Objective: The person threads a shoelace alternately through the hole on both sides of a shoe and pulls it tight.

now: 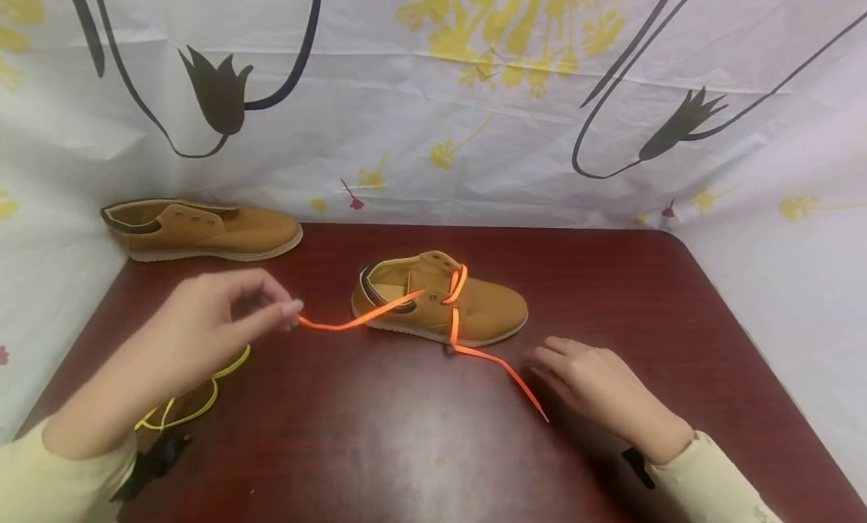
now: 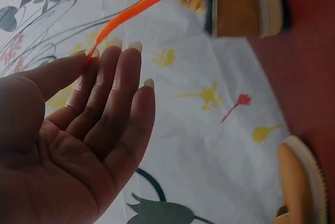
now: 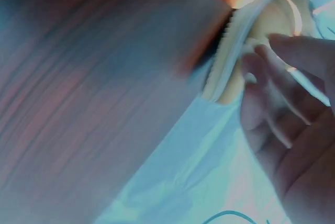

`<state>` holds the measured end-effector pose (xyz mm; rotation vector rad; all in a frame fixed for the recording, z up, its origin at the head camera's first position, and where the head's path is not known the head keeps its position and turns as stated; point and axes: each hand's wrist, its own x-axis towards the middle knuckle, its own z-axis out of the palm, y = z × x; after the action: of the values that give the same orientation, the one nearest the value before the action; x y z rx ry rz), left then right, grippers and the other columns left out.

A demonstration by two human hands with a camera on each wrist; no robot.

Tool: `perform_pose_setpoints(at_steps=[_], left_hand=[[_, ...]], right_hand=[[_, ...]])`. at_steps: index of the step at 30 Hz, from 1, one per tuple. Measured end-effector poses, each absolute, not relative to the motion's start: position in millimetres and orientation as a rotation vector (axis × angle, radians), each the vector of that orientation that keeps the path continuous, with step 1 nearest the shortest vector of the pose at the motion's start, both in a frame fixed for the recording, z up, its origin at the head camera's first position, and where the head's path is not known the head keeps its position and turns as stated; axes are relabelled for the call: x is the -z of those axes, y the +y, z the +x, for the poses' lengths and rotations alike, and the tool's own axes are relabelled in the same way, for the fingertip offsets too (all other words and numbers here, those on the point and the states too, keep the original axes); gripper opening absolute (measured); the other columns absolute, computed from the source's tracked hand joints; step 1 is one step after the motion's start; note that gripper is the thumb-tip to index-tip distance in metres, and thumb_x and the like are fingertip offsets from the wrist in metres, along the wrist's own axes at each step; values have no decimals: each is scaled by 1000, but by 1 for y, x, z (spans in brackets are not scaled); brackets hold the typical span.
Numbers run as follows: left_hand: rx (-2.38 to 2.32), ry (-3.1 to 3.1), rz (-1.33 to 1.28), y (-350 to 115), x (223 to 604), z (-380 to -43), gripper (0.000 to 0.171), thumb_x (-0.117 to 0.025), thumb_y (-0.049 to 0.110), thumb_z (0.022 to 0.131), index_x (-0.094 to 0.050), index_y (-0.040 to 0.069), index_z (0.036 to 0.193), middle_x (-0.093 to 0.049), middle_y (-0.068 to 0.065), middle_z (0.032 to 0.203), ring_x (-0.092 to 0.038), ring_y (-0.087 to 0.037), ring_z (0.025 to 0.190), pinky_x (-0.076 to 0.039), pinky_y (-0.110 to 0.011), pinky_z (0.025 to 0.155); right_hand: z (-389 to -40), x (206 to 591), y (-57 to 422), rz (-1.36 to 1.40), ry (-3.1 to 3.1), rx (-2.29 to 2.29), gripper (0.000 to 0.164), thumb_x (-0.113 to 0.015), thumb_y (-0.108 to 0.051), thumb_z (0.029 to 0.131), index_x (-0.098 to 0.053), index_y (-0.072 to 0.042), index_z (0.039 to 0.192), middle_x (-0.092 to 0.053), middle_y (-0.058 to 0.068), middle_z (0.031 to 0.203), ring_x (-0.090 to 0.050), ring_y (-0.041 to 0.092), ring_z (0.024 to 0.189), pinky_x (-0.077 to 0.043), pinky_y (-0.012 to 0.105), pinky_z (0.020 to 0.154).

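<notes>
As left hand pinches orange shoelace, right hand loosely curled, printed cloth past desk's far edge, yellow cord part-hidden.

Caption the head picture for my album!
A left hand pinches a thin orange shoelace threaded through a tan round-toed shoe.

No legible text — or numbers (anywhere).

You are facing a creased white sheet that is hanging behind the table and running along its left and right sides. Dark tulip shapes, yellow flowers and small red blooms are patterning it. The reddish-brown table is ending in a rounded far-right corner and catching a pale glare before you.
</notes>
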<state>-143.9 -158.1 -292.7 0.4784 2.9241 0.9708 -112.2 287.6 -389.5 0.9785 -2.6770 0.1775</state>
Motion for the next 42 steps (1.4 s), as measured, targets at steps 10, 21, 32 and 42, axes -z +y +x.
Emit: perform_pose_setpoints(at_steps=[10, 21, 32, 42], left_hand=[[-970, 2900, 516, -147, 341, -121, 10, -78, 26, 89, -70, 27, 83, -63, 16, 70, -50, 1, 62, -43, -21, 59], [-860, 2814, 489, -136, 377, -118, 13, -76, 22, 89, -68, 26, 80, -65, 16, 67, -51, 2, 61, -41, -21, 59], [-886, 2612, 461, -114, 400, -115, 18, -73, 20, 91, -65, 24, 76, -60, 13, 60, -52, -3, 55, -40, -22, 54], [-899, 2518, 602, -106, 402, -114, 19, -73, 24, 92, -64, 25, 75, -59, 15, 61, -52, 1, 56, -41, -21, 55]], right_hand=[[-107, 395, 301, 1448, -2339, 151, 45, -34, -4, 101, -74, -19, 114, -70, -3, 108, -58, 14, 82, -51, 27, 64], [-108, 402, 309, 1599, -2149, 439, 55, -23, 0, 107, -74, -17, 116, -72, -4, 111, -50, 15, 75, -38, 22, 61], [-116, 411, 306, 1629, -2121, 465, 48, -26, 1, 104, -72, -14, 103, -71, -4, 100, -54, 14, 77, -47, 22, 64], [-109, 413, 296, 1564, -2304, 134, 27, -45, -10, 100, -71, -17, 102, -72, -10, 100, -56, 8, 78, -47, 21, 61]])
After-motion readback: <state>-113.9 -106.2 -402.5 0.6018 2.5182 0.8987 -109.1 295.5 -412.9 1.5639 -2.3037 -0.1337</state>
